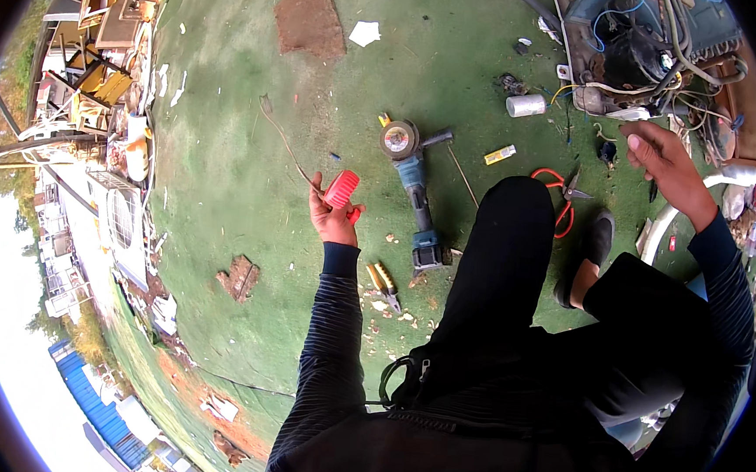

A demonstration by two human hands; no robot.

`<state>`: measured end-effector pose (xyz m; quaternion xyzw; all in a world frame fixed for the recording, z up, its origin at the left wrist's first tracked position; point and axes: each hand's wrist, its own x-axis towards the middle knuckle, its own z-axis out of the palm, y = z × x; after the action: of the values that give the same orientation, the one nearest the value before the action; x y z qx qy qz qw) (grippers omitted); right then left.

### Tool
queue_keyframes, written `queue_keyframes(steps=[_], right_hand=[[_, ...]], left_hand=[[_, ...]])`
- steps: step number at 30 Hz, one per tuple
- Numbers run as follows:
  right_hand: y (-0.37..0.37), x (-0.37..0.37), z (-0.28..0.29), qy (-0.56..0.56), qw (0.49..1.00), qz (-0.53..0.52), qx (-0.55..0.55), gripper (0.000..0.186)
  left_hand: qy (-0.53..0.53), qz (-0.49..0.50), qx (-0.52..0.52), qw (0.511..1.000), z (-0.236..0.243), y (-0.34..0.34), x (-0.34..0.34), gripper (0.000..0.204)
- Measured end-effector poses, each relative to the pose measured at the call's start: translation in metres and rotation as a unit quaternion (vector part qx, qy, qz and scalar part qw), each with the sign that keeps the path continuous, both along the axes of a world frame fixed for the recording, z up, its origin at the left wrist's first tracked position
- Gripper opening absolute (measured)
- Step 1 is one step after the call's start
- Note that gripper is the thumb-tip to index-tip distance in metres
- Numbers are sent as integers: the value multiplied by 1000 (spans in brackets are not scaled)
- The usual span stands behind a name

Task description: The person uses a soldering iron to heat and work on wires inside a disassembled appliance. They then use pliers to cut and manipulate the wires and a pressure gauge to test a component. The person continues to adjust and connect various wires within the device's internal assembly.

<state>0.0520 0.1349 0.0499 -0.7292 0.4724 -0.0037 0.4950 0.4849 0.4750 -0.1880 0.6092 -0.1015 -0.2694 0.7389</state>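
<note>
My left hand [333, 222] is closed around a red ribbed plastic piece [341, 190] whose exact kind I cannot make out. A thin brown cord or strip [286, 142] runs from beside the fingers across the green ground, ending in a frayed tip. My right hand [666, 167] is raised beside a dismantled machine [632, 56] with exposed wires and tubes. Its thumb and fingers are drawn together; anything between them is hidden. Between my hands lie a blue and black angle grinder [416, 186] and red-handled scissors-like cutters [565, 196]. Yellow-handled pliers [384, 286] rest below the left hand.
A silver cylinder [526, 105] and a small yellow packet [500, 154] lie on the ground near the machine. Farther off are a brown flat scrap [311, 21] and a white scrap [365, 33]. Piled furniture [104, 85] stands along the left. My knee [513, 210] is beside the grinder.
</note>
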Motion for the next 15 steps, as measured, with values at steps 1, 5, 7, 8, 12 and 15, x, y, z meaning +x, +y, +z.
queue_keyframes(steps=[1, 5, 7, 8, 12, 15], right_hand=[[4, -2, 0, 14, 1000, -4, 4, 48], [5, -15, 0, 22, 999, 30, 24, 44], [3, -25, -4, -9, 999, 44, 27, 42], [2, -30, -5, 2, 998, 56, 3, 43], [9, -39, 3, 88, 993, 69, -38, 48], [33, -24, 26, 179, 967, 153, -98, 48]], left_hand=[[-21, 33, 32, 999, -18, 10, 9, 68], [-90, 251, 166, 949, -87, 58, 64, 62], [-142, 340, 192, 909, -116, 84, 94, 59], [-187, 338, 265, 883, -125, 97, 114, 59], [-95, 324, 270, 902, -164, 130, 127, 51], [-53, 286, 346, 892, -189, 129, 115, 40]])
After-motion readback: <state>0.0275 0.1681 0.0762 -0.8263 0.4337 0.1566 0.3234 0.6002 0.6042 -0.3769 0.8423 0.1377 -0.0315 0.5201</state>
